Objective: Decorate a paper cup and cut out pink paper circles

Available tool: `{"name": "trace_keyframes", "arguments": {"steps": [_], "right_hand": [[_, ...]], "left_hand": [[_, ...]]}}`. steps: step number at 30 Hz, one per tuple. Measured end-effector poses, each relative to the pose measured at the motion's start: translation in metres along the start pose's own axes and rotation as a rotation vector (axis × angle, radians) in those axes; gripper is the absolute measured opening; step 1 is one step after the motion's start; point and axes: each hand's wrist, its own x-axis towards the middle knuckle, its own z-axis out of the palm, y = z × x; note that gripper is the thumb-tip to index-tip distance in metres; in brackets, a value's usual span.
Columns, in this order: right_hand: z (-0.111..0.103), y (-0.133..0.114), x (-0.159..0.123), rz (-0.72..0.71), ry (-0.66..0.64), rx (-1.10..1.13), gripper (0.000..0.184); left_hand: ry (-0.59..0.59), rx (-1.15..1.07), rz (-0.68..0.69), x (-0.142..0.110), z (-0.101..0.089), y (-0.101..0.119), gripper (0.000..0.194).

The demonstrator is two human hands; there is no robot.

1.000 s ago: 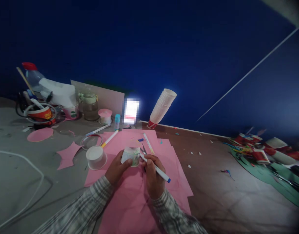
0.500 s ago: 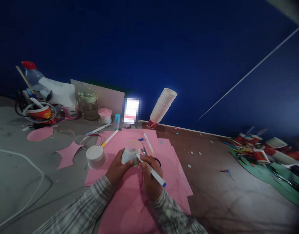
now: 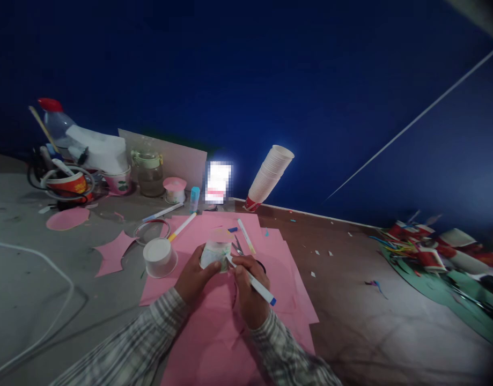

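My left hand point(image 3: 197, 273) is closed around the side of a small pale paper cup point(image 3: 215, 256) that has a pink disc point(image 3: 221, 236) on its far end. A white marker point(image 3: 259, 288) with a blue end is gripped in my right hand point(image 3: 250, 287), its tip at the cup's right side. Pink paper sheets point(image 3: 214, 338) lie beneath both hands. Scissors point(image 3: 238, 245) rest just beyond my right hand, partly hidden by it. Near them lie a marker with a yellow end point(image 3: 246, 236) and a small blue cap point(image 3: 232, 230).
To the left stands an upturned white tub point(image 3: 160, 257), with a roll of tape point(image 3: 152, 230) behind it. A glass jar point(image 3: 149, 174) and a glue stick point(image 3: 195, 199) stand further back. Stacked paper cups point(image 3: 270, 174) lean by the blue wall. Red cups point(image 3: 430, 257) lie on green card at right.
My right hand and the marker have shifted very slightly to the right. The marker tip stays at the cup, and my left hand keeps its hold. The whole view has moved a little.
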Motion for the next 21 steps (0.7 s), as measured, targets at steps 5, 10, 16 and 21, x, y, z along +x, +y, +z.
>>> {"name": "trace_keyframes", "arguments": {"steps": [5, 10, 16, 21], "right_hand": [[-0.0004, 0.0010, -0.0006, -0.001, -0.014, -0.017, 0.018], [-0.0013, 0.0012, 0.0009, 0.007, -0.009, 0.026, 0.017], [-0.0009, 0.0025, 0.0005, 0.022, -0.037, 0.036, 0.017], [-0.0019, 0.0071, -0.0007, 0.067, -0.007, 0.124, 0.018]], "left_hand": [[-0.007, 0.013, 0.028, -0.0004, 0.0007, -0.0011, 0.056], [-0.001, 0.018, 0.015, -0.0005, -0.0002, -0.0010, 0.056], [-0.001, -0.002, 0.025, -0.0008, 0.0002, 0.0005, 0.056], [-0.006, -0.040, -0.023, 0.0010, -0.0017, -0.0019, 0.058]]}}
